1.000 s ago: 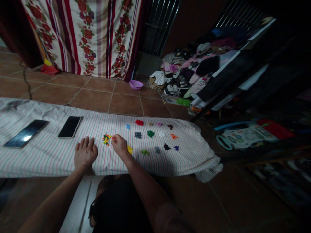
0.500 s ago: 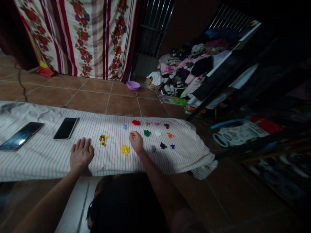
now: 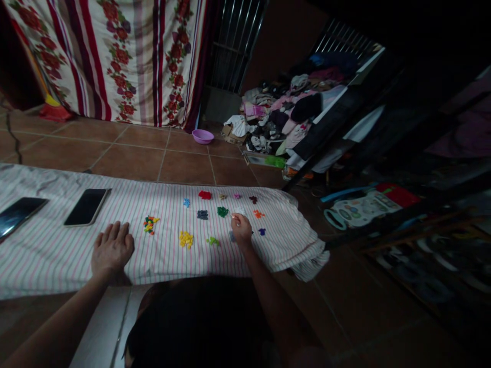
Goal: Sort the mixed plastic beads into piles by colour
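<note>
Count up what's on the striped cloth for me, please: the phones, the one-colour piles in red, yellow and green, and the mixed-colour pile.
Phones: 2, one cut off by the picture's left edge
Red pile: 1
Yellow pile: 1
Green piles: 2, dark green pile and light green pile
Mixed-colour pile: 1
Total: 7

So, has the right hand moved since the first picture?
Yes: the right hand moved rightward, away from the multicoloured pieces, to near the white pieces.

Dim in here, nearly black well right of the long, pink-striped white cloth (image 3: 161,261). At its left end, a flat, black, glass-fronted phone (image 3: 20,214) catches pale glare.
</note>
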Tool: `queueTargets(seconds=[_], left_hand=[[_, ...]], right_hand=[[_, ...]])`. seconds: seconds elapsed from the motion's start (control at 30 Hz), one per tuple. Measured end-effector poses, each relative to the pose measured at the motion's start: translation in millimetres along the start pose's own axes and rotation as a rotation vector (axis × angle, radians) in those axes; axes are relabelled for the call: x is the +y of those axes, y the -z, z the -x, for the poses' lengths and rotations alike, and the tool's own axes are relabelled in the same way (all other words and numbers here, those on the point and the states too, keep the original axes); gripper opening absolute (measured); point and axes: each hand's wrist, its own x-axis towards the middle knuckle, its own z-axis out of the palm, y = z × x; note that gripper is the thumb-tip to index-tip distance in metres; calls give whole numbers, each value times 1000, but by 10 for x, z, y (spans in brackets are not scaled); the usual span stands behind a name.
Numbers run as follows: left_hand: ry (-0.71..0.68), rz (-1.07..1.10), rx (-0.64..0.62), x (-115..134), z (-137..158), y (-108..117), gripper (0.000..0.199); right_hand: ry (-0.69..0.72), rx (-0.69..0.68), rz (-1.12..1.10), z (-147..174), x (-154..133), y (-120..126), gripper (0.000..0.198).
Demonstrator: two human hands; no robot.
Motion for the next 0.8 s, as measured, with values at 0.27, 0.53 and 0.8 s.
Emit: queueTargets(seconds=[0.27,0.53,0.8], left_hand=[[-19,21,19,7,8,18,52],[-10,4,2,-15,-9,-32,53],[0,-14,-18,-23,-25,-42,57]], right_hand=[[-110,-28,213,-99,367,342,30],[-233,-85,524,-299,571,545,30],[-374,-141,583,-539,845,627,30]])
